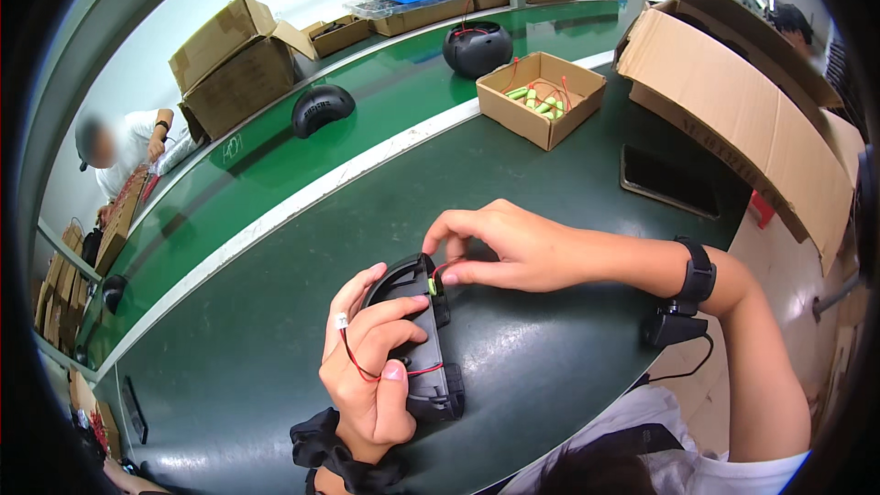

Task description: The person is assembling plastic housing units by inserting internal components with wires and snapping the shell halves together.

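Steadying the black housing (417, 335), my left hand (371, 376) clamps it with red wires (353, 357) looped clear, while my right hand (500, 243) pinches a green battery (432, 286) into place.

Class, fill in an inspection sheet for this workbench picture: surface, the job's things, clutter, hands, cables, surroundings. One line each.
Surface: dark green bench top beside a green conveyor belt.
Job's things: black plastic housing with a small green battery at its upper end.
Clutter: open small carton of green batteries; dark flat tray; large open carton.
Hands: left hand grips the housing; right hand pinches at the battery.
Cables: red wire looped over the left fingers, ending in a white connector.
Surroundings: two black shells on the belt; a co-worker at far left; more cartons behind.
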A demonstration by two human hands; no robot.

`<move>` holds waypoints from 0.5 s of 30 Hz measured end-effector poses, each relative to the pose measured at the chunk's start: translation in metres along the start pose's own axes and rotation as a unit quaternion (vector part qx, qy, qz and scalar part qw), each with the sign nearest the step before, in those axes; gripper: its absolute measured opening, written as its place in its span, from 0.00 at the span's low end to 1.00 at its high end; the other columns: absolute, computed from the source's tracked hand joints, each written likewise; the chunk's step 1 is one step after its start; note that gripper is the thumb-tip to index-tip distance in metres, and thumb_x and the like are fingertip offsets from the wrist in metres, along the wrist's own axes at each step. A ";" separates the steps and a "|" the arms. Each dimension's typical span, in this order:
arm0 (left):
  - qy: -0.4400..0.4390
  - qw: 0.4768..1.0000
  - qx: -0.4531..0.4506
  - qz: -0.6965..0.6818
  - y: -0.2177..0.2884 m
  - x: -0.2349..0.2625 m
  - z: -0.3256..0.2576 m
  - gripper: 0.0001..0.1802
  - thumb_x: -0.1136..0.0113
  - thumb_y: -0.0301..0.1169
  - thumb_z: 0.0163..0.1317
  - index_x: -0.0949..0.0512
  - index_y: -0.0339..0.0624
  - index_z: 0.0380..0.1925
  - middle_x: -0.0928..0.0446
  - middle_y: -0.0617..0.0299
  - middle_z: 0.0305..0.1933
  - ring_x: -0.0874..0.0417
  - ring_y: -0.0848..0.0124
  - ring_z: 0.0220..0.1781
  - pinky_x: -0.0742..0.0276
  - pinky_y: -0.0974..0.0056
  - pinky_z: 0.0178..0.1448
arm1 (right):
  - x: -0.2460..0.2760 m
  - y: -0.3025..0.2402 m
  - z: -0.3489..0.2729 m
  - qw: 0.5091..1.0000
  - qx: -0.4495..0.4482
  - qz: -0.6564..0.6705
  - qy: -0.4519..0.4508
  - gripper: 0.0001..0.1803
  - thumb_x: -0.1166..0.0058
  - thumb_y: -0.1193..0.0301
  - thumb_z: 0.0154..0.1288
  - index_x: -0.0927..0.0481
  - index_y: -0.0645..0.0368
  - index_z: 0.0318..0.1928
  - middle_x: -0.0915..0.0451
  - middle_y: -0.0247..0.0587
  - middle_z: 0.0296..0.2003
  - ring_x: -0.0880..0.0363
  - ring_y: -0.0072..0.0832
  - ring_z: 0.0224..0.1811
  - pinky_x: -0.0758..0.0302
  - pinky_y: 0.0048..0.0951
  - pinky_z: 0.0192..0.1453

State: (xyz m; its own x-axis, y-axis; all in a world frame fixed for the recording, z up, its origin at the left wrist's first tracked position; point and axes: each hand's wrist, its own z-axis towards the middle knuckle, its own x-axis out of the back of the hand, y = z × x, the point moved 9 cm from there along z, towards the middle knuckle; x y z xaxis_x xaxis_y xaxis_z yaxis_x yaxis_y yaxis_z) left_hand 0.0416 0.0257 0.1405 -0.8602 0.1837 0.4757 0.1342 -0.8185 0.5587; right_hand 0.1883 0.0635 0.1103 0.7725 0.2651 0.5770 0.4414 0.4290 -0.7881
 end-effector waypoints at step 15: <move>-0.050 0.998 0.017 0.037 0.008 -0.010 0.005 0.22 0.56 0.28 0.46 0.18 0.30 0.37 0.20 0.44 0.47 0.30 0.40 0.62 0.36 0.44 0.68 | -0.016 -0.116 -0.041 0.795 0.385 -0.446 0.143 0.06 0.45 0.70 0.41 0.28 0.57 0.19 0.34 0.31 0.23 0.32 0.26 0.29 0.27 0.32 0.42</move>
State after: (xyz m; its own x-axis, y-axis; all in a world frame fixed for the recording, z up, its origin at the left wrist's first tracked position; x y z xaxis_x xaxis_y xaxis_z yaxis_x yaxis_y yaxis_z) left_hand 0.0536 0.0206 0.1436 -0.7936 0.1787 0.5815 0.2133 -0.8135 0.5411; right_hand 0.1434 -0.0261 0.1832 0.4293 -0.6012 0.6740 0.5470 0.7669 0.3356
